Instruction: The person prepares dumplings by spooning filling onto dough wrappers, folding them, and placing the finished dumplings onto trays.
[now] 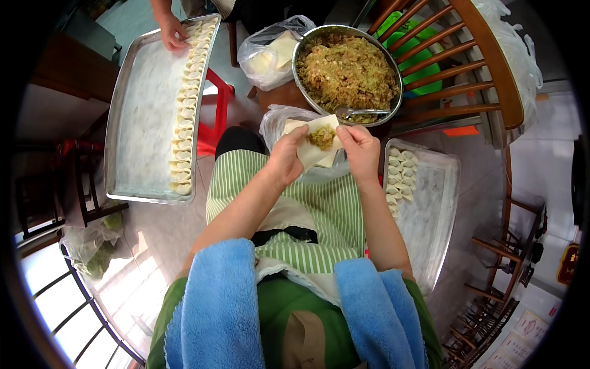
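Both my hands hold a square dough wrapper point(314, 156) with a small heap of greenish filling point(322, 137) on it. My left hand point(289, 154) grips its left side, thumb on top. At the upper right corner, my right hand point(360, 150) pinches the dough between thumb and fingers. Beneath it lies an open plastic bag point(275, 121) with more wrappers, partly hidden by my hands. Just beyond stands a steel bowl point(298, 87) heaped with chopped filling point(348, 71). A metal spoon point(364, 111) rests in the bowl near its front rim.
A metal tray point(143, 124) at left carries a row of folded dumplings point(185, 115); another person's hand point(174, 33) touches its far end. Another tray point(428, 217) at right holds dumplings point(400, 175). A wooden chair back point(495, 60) stands beside the bowl. Bagged wrappers point(276, 53) lie behind.
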Available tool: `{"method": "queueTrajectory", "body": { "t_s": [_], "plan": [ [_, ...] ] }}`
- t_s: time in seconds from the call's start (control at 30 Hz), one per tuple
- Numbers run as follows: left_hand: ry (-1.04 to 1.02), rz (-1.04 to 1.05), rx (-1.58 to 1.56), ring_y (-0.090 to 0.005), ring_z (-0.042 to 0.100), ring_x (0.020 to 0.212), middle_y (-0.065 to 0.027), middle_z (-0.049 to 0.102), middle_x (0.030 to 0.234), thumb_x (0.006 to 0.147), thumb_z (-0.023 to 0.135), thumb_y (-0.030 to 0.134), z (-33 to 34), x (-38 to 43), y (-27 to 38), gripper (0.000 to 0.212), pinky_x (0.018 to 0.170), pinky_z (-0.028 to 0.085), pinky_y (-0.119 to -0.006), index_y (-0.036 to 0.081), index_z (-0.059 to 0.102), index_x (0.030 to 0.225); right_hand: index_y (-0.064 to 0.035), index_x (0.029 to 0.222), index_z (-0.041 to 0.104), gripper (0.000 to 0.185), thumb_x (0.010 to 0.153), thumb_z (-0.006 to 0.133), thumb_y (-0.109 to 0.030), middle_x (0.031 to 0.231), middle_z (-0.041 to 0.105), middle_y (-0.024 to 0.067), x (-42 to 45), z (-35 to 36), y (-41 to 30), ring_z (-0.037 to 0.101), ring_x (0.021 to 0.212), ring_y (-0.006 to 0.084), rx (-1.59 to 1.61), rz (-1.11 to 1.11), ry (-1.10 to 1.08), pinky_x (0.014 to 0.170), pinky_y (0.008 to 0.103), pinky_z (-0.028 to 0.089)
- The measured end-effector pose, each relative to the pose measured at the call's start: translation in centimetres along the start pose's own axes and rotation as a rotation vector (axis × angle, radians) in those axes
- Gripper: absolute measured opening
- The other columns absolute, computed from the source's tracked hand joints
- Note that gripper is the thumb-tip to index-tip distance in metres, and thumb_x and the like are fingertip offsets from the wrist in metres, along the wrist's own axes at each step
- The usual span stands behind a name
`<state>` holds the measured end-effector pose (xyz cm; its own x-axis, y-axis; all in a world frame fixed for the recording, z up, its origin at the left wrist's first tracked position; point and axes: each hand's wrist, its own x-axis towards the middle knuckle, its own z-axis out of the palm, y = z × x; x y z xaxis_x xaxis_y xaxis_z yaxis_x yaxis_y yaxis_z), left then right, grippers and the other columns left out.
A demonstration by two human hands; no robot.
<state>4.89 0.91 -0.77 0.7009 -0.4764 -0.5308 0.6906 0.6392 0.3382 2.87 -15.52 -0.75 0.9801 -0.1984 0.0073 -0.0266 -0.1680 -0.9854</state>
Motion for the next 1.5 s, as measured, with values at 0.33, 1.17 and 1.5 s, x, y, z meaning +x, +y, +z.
{"method": "queueTrajectory", "body": {
  "t_s": [0.33,1.17,1.5],
  "plan": [
    [-0.130,0.053,-0.007,-0.0291,0.054,0.123,-0.0186,0.055,0.132,0.106,0.027,0.036,0.4,-0.1,-0.5,0.053,0.108,0.041,-0.042,-0.006,0.043,0.134,-0.0045,0.093,0.069,0.012,0.082,0.072,-0.008,0.082,0.060,0.0059,-3.7,2.8,-1.9,0.060,0.079,0.0250,-0.566,-0.689,0.062,0.072,0.0344,0.048],
    [-0.047,0.098,0.130,-0.0237,0.062,0.110,-0.0122,0.060,0.122,0.099,0.047,0.012,0.5,-2.7,-1.1,0.031,0.095,0.053,-0.038,-0.003,0.052,0.125,-0.0020,0.107,0.067,0.031,0.080,0.077,-0.013,0.098,0.061,0.0079,-4.1,1.8,0.3,0.061,0.081,0.0181,-0.182,-0.205,0.146,0.072,0.0293,0.051],
    [-0.014,0.193,0.103,-0.0237,0.064,0.107,-0.0129,0.064,0.119,0.091,0.051,0.002,0.1,-1.1,-2.1,0.031,0.092,0.053,-0.037,-0.004,0.057,0.121,-0.0021,0.113,0.068,0.036,0.078,0.076,-0.003,0.094,0.061,0.0082,-5.5,0.9,0.7,0.061,0.078,0.0208,-0.547,-0.496,0.147,0.067,0.0291,0.050]
  ]
}}
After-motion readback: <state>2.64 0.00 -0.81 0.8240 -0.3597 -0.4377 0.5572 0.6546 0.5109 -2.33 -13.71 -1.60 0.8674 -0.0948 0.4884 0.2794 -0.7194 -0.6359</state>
